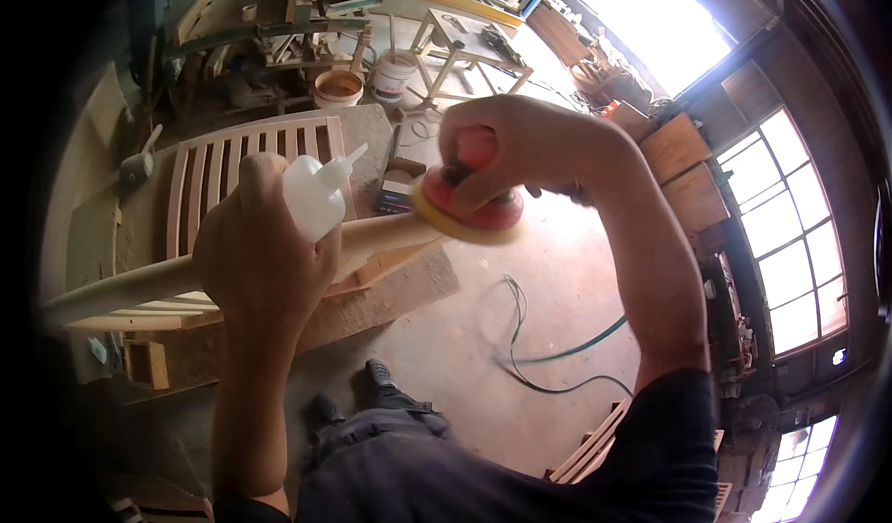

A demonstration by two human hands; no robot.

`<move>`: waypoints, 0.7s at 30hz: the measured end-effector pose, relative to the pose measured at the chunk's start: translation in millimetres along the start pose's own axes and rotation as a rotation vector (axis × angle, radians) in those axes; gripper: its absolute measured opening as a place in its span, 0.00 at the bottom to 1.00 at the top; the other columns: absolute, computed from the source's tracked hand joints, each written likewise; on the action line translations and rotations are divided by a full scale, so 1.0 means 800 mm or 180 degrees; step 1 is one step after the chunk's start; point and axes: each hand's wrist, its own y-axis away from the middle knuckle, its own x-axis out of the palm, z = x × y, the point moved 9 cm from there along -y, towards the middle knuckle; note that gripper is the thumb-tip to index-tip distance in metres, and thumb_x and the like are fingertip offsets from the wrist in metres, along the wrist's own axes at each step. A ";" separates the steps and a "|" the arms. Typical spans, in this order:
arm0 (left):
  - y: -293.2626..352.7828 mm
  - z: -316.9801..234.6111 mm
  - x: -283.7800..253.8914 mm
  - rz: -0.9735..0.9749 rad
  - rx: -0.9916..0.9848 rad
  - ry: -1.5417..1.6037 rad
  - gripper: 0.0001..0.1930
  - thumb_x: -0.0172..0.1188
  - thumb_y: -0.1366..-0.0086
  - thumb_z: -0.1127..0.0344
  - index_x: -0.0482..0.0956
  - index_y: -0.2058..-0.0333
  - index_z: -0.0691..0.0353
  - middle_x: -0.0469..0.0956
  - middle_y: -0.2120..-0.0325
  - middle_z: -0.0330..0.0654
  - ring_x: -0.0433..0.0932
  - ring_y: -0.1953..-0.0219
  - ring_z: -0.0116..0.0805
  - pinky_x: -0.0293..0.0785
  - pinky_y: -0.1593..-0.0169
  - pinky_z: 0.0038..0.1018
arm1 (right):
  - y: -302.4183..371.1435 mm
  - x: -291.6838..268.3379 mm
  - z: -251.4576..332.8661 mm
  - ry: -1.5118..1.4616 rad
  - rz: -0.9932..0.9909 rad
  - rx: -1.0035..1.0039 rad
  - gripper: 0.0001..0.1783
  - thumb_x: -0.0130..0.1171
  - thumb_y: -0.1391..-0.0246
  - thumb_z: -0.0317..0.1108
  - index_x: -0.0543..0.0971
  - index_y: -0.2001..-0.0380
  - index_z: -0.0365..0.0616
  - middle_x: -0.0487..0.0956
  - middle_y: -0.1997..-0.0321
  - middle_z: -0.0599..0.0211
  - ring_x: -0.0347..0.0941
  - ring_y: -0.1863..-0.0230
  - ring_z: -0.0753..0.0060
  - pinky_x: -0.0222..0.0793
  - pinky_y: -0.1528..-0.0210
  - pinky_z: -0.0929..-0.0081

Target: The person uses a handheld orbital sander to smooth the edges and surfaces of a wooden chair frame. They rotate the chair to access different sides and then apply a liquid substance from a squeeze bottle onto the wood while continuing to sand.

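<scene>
My left hand (255, 249) is closed around a white squeeze bottle (313, 196), whose thin nozzle points up and to the right. The same hand is at a long, pale, rounded wooden piece (386, 233); whether it also grips the wood is hidden. My right hand (520, 142) wraps over the top of a red palm sander (491, 209) with a yellow pad. The sander is tilted at the right end of the wooden piece; contact between pad and wood cannot be made out. Behind the left hand lies a slatted wooden frame (251, 142) on the workbench (372, 314).
A green-blue hose (571, 348) curls over the concrete floor on the right. Beyond the bench stand a brown-filled bucket (337, 88), a white bucket (392, 75) and a small wooden stand (474, 45). More slatted wood (595, 439) lies at the lower right.
</scene>
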 end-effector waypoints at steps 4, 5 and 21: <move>0.004 0.002 0.002 -0.0052 -0.0041 -0.0274 0.23 0.75 0.42 0.56 0.76 0.53 0.56 0.82 0.66 0.43 0.86 0.64 0.50 0.81 0.57 0.46 | -0.075 0.021 -0.013 0.0285 0.1129 0.0015 0.29 0.82 0.50 0.54 0.84 0.53 0.47 0.83 0.64 0.71 0.80 0.70 0.76 0.77 0.74 0.78; 0.005 0.000 0.004 -0.0111 -0.0014 -0.0290 0.23 0.75 0.42 0.56 0.76 0.52 0.56 0.82 0.65 0.43 0.86 0.64 0.50 0.81 0.57 0.47 | -0.090 0.033 -0.024 0.0144 0.1338 -0.0018 0.29 0.81 0.49 0.55 0.84 0.53 0.47 0.83 0.64 0.72 0.80 0.71 0.77 0.77 0.74 0.78; 0.009 0.003 -0.001 -0.0374 0.0149 -0.0695 0.24 0.72 0.44 0.56 0.75 0.52 0.57 0.82 0.66 0.47 0.85 0.65 0.55 0.80 0.61 0.48 | -0.028 0.010 0.033 0.0416 0.0083 -0.1039 0.28 0.76 0.47 0.58 0.85 0.54 0.49 0.86 0.56 0.61 0.85 0.61 0.62 0.82 0.61 0.62</move>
